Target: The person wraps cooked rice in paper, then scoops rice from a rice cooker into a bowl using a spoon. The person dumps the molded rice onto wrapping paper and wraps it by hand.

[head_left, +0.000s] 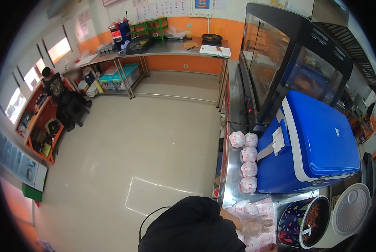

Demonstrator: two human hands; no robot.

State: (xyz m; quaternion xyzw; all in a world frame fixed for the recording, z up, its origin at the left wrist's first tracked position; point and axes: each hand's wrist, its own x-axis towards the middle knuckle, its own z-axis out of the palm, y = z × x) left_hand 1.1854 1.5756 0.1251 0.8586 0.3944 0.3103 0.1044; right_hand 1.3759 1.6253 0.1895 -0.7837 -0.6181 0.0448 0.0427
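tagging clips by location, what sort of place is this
Most likely a fast-food kitchen or takeaway counter. A glass warming cabinet stands on the steel counter, wrapped buns sit beside a blue cooler box, and a gloved hand rests on printed wrappers.

Fast-food shop kitchen. Stainless counter (232, 185) under the gloved hand (255, 225), wrapped burgers (247, 161) lined just beyond it, glass warming display (272, 63) further ahead, steel prep tables (171, 48) far across the tiled floor, orange walls.
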